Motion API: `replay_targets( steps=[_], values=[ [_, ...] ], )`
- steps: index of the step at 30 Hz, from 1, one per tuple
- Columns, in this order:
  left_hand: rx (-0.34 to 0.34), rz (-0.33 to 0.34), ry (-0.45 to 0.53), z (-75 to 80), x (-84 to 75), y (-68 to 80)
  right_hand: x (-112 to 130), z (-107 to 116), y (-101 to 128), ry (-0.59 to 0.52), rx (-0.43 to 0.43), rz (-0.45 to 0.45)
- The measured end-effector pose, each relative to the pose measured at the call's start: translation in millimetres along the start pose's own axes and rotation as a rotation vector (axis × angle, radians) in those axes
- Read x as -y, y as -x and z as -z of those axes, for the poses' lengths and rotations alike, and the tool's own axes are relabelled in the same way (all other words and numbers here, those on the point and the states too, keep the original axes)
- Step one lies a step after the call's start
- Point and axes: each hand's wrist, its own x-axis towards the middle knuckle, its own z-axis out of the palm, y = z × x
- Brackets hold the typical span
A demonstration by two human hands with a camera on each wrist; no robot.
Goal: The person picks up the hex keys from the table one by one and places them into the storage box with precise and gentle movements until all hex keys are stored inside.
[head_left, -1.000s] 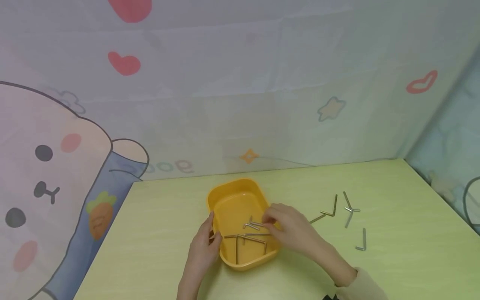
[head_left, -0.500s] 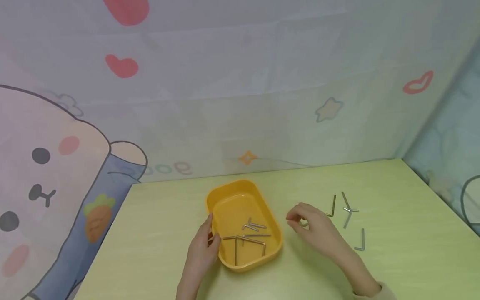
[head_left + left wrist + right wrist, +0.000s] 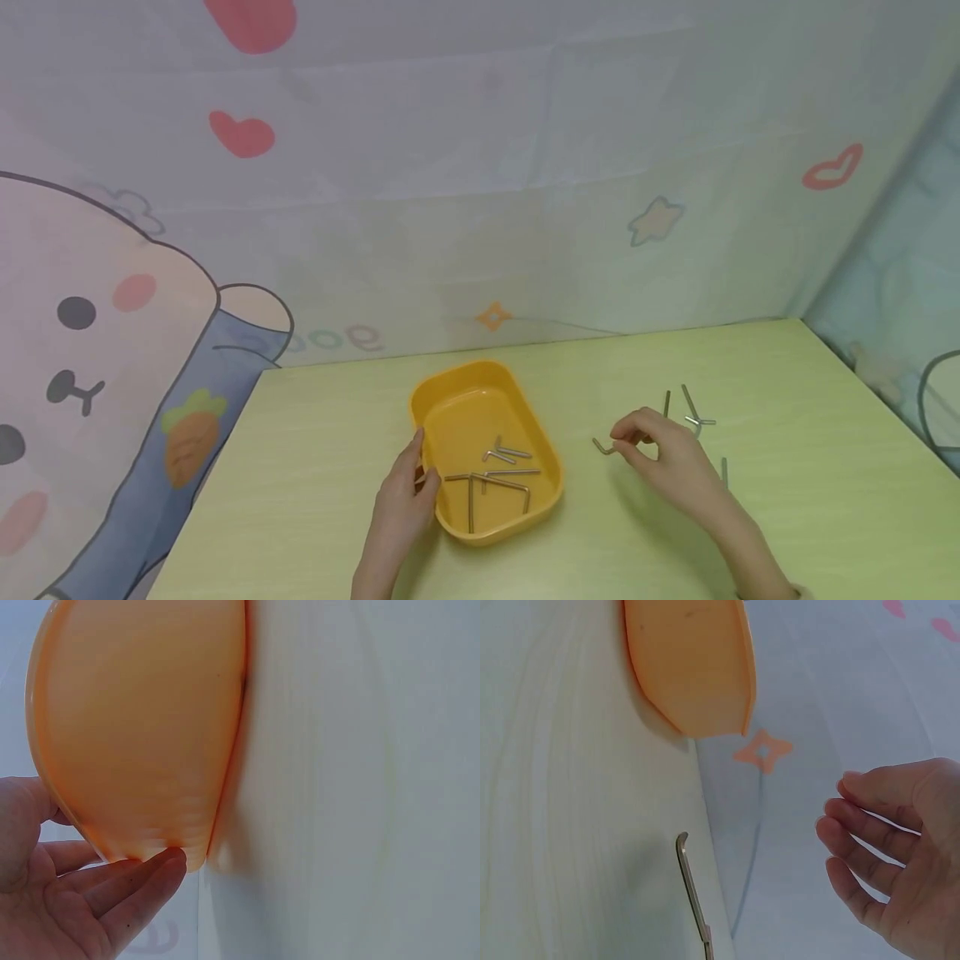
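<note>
An L-shaped hex key (image 3: 602, 447) lies flat on the green bench (image 3: 315, 467), a short way to the right of the yellow tray (image 3: 480, 379). The right hand (image 3: 663, 458) is over the key's right end, with thumb and forefinger curved toward each other just above it. The head view does not settle whether they have it pinched. In the right wrist view the key (image 3: 692, 889) lies on the bench apart from the fingers (image 3: 855, 847), which are only loosely bent and hold nothing.

The tray sits near the middle of the bench, its long side running away from the person. Several more hex keys (image 3: 491, 475) lie crossed over one another in its near half. The left hand (image 3: 401, 504) rests against the tray's left rim at the near corner, the thumb on the rim's edge. In the left wrist view its fingers (image 3: 127, 889) are nearly straight and press the outside of the tray (image 3: 142, 727) from below.

Further right of the tray, past the right hand, a few loose hex keys (image 3: 693, 412) lie scattered on the bench, one partly hidden behind the hand. Behind the tray, a cartoon-printed cloth backdrop (image 3: 480, 167) rises from the far edge of the bench.
</note>
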Motion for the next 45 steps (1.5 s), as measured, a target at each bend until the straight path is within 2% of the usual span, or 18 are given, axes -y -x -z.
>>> replay_targets(
  steps=[3, 13, 20, 29, 38, 45],
  values=[
    [0.006, -0.002, 0.001, -0.3, 0.0, -0.3, -3.9, 6.6, 1.7, 0.018, 0.000, -0.006],
    [0.007, 0.002, 0.002, 0.0, -1.2, 0.2, -26.8, 29.8, 5.8, 0.132, 0.118, -0.111],
    [0.006, 0.007, -0.009, -0.5, -0.2, 0.6, -41.1, 44.8, 9.9, 0.138, 0.158, -0.206],
    [0.011, 0.003, -0.009, -0.7, 0.7, -0.4, -55.7, 47.8, 14.4, 0.140, 0.201, -0.254],
    [0.010, -0.006, -0.005, -0.4, 0.5, -0.3, -73.6, 49.2, 20.8, 0.196, 0.267, -0.289],
    [0.009, -0.013, -0.006, -0.7, 1.6, -0.3, -82.1, 52.5, 23.2, 0.222, 0.327, -0.372]
  ],
)
